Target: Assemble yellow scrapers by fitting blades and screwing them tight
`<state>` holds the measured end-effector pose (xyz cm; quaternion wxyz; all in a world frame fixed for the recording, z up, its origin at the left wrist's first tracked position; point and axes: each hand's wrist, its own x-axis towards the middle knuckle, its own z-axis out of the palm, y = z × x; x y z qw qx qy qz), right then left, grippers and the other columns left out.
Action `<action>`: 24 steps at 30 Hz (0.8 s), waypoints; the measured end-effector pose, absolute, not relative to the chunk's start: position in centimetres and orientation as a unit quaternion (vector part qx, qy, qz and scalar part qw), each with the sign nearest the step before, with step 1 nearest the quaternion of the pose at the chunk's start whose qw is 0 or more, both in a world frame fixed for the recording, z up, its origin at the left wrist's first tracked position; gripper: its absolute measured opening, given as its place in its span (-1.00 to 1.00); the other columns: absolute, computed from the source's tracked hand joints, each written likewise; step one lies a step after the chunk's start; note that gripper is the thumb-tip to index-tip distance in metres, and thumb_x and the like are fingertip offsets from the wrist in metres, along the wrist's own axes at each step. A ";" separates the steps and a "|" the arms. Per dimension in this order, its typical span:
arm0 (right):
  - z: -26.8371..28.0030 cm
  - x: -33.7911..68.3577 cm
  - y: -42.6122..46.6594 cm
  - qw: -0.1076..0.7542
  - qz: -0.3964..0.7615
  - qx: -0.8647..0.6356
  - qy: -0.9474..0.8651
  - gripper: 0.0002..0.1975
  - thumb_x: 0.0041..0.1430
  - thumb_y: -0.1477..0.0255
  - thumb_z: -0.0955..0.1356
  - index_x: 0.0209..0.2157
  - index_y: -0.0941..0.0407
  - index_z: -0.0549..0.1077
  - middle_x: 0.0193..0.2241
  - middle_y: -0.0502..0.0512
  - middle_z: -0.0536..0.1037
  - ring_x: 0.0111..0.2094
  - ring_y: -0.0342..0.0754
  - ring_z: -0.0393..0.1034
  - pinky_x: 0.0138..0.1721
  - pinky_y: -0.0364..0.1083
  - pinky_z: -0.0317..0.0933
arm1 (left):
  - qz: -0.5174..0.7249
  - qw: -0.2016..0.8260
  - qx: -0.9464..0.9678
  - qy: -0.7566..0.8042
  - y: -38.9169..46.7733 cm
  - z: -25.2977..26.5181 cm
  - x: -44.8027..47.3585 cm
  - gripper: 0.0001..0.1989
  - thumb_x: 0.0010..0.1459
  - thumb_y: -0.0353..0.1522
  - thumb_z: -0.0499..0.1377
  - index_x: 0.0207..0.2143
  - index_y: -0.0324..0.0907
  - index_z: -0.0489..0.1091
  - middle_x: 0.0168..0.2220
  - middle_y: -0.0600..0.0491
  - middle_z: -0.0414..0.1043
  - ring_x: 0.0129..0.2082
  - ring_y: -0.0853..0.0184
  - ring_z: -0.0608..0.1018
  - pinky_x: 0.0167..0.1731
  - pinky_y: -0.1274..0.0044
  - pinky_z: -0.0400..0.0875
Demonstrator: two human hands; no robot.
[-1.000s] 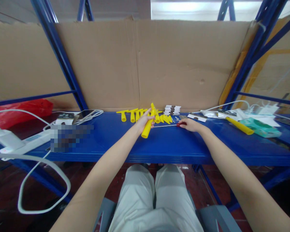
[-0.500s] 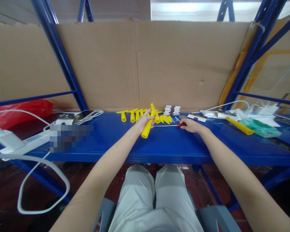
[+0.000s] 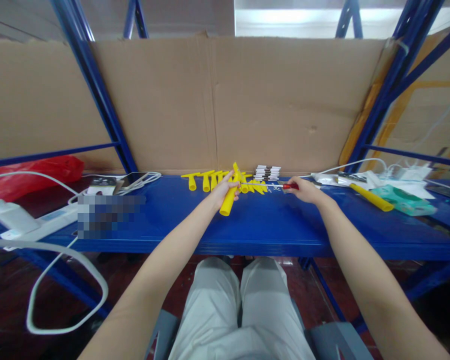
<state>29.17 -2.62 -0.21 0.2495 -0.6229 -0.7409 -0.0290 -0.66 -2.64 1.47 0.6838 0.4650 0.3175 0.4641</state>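
My left hand (image 3: 222,192) is closed around a yellow plastic scraper handle (image 3: 228,202), its tube end tilted down toward me. In my right hand (image 3: 303,191) is a screwdriver (image 3: 291,186) with a red grip. Its long thin shaft points left and its tip reaches the head of the yellow handle; whether it touches a screw is too small to tell. Behind my left hand stands a row of several similar yellow T-shaped handles (image 3: 206,182). Small yellow pointed pieces (image 3: 260,187) lie beneath the shaft.
A stack of small white packs (image 3: 267,173) stands by the cardboard wall (image 3: 270,100). On the right lie a yellow tube (image 3: 371,197) and a green packet (image 3: 403,200). At the left are a power strip (image 3: 41,222), cables and a red bag (image 3: 37,167) on the blue table (image 3: 165,220).
My right hand has moved slightly right and up with the screwdriver, whose shaft now lies higher, at the yellow handle's head. My left hand has barely moved.
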 end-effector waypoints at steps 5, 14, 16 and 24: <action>0.0 29.5 -2.7 0.283 -0.040 -0.616 -0.734 -0.85 0.03 0.41 0.33 -0.29 0.08 0.41 -0.32 0.13 0.57 -0.28 0.07 0.44 -0.20 0.02 0.27 | 0.445 0.685 0.474 0.329 -2.8 1.6 -0.6 -0.29 0.17 -0.59 -0.03 0.28 0.09 -0.14 -0.54 0.18 0.26 -0.75 0.52 0.29 -0.75 0.70 0.14; -0.1 29.8 -2.4 0.313 -0.038 -0.599 -0.736 -0.84 0.02 0.44 0.32 -0.29 0.09 0.40 -0.34 0.13 0.55 -0.33 0.02 0.42 -0.24 -0.02 0.27 | 0.413 0.702 0.479 0.329 -2.7 1.5 -0.9 -0.29 0.18 -0.59 -0.04 0.29 0.08 -0.16 -0.53 0.16 0.27 -0.75 0.51 0.29 -0.74 0.69 0.15; -0.3 30.0 -2.2 0.318 -0.039 -0.597 -0.735 -0.84 0.02 0.45 0.32 -0.28 0.10 0.39 -0.34 0.13 0.55 -0.33 0.02 0.42 -0.24 -0.02 0.28 | 0.397 0.712 0.483 0.321 -2.6 1.5 -1.0 -0.29 0.17 -0.59 -0.02 0.28 0.08 -0.14 -0.51 0.15 0.28 -0.74 0.52 0.28 -0.74 0.70 0.15; -0.3 30.5 -2.1 0.326 -0.043 -0.592 -0.736 -0.86 0.01 0.46 0.32 -0.31 0.09 0.39 -0.34 0.14 0.55 -0.32 0.03 0.43 -0.22 0.01 0.28 | 0.379 0.720 0.483 0.322 -2.7 1.3 -1.1 -0.30 0.16 -0.60 -0.02 0.28 0.03 -0.11 -0.49 0.10 0.30 -0.73 0.52 0.30 -0.77 0.71 0.10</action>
